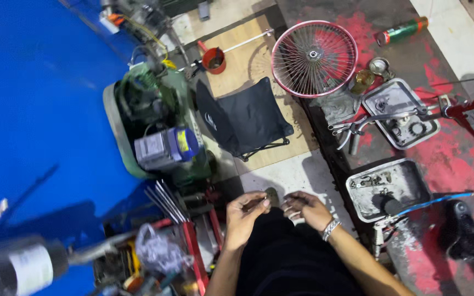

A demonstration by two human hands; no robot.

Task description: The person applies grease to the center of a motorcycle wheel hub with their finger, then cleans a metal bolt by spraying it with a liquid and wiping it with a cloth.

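My left hand and my right hand are close together over my dark-clothed lap at the bottom centre. The left thumb and fingers pinch a small dark metal part that sits between the two hands. My right hand's fingers are curled right beside that part, and a metal bracelet is on its wrist. Whether the right fingers grip anything is too small to tell.
A pink-rimmed spoked wheel lies ahead, beside a black folding stool. Two grey metal trays with small parts sit right, near a red bicycle frame, black saddle and spray can. A green motor machine stands left.
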